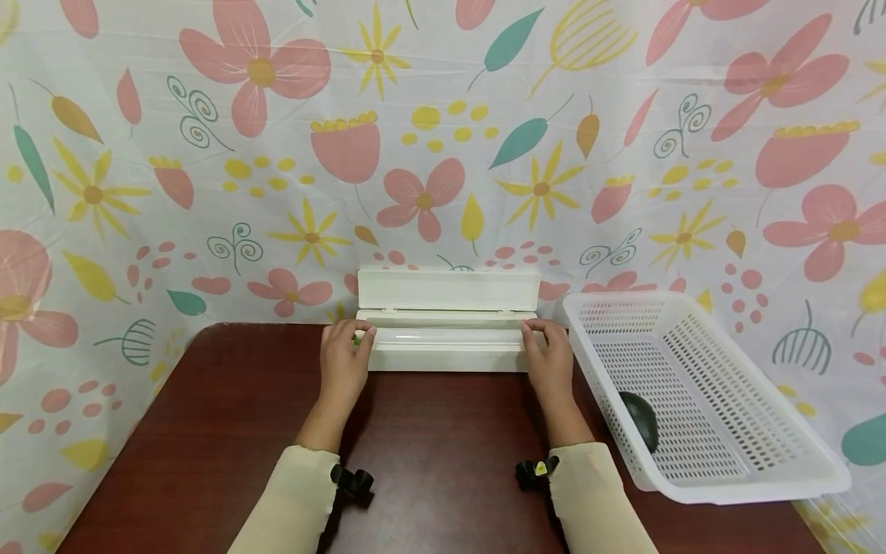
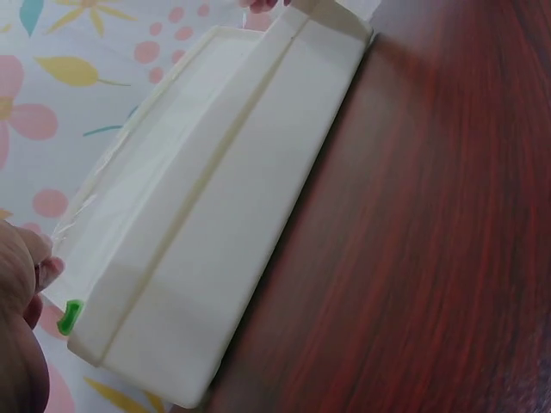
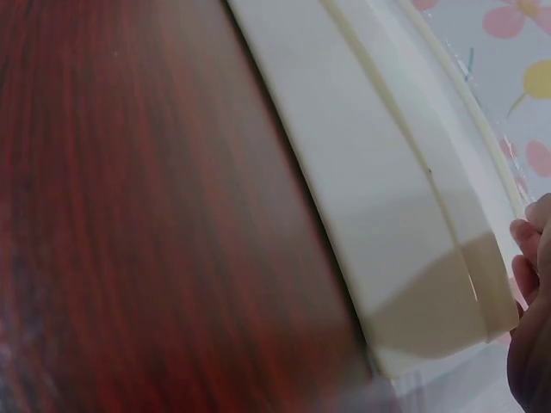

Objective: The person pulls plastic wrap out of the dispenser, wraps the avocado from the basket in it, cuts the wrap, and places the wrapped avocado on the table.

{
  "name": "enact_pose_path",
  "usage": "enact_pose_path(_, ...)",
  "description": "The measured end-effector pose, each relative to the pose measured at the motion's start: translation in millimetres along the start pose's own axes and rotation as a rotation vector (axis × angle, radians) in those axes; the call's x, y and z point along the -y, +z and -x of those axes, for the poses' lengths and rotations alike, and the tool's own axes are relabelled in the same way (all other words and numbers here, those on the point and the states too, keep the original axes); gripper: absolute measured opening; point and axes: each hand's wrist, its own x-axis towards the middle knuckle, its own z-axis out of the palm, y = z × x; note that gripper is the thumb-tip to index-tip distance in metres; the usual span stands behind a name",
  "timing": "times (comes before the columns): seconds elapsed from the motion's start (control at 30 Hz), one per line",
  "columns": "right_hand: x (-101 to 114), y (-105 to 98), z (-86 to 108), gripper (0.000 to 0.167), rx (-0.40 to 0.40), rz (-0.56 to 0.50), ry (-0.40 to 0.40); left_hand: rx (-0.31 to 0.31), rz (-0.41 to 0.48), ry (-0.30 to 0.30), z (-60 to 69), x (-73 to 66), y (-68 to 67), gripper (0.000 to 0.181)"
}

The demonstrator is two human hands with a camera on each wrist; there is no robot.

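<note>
Two hands, the left hand (image 1: pixel 344 364) and the right hand (image 1: pixel 551 365), pinch clear film (image 2: pixel 129 168) above the white box (image 1: pixel 446 361) between them, where equal, level tension should limit wrinkling.

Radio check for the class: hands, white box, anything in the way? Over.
Left hand and right hand pinch clear film, one at each end of the box. Lid up. No obstruction seen; basket sits to the right.

Head camera looks forward and down; close wrist cameras share the white box (image 1: pixel 448 361) from opposite ends.
</note>
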Motion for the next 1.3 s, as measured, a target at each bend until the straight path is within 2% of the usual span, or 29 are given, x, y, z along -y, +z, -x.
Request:
enact_pose_path(0.17,-0.6,0.2,0.1,0.011,0.010,-0.025,-0.053,0.020,0.008,-0.044,0.6,-4.7,-1.8,0.016)
enact_pose_path(0.37,-1.2,0.3,-0.3,0.021,0.038,0.022,-0.158,0.012,0.004,-0.023,1.4,-6.9,-2.3,0.015)
enact_pose_path(0.7,3.2,-5.9,-0.9,0.015,0.095,0.059,-0.110,0.021,0.081,-0.020,1.2,-9.7,-5.8,0.013)
enact_pose_path(0.93,3.3,-9.9,-1.7,0.014,0.074,0.108,-0.193,0.031,0.178,-0.039,-0.2,-10.0,-7.6,0.013)
enact_pose_path(1.07,1.4,-10.9,-2.4,0.012,0.051,0.117,-0.244,0.031,0.181,-0.049,-0.8,-9.1,-7.8,0.012)
enact_pose_path(1.3,-1.1,-11.0,-3.0,0.009,0.066,0.132,-0.257,0.016,0.180,-0.024,-1.5,-9.3,-8.7,0.012)
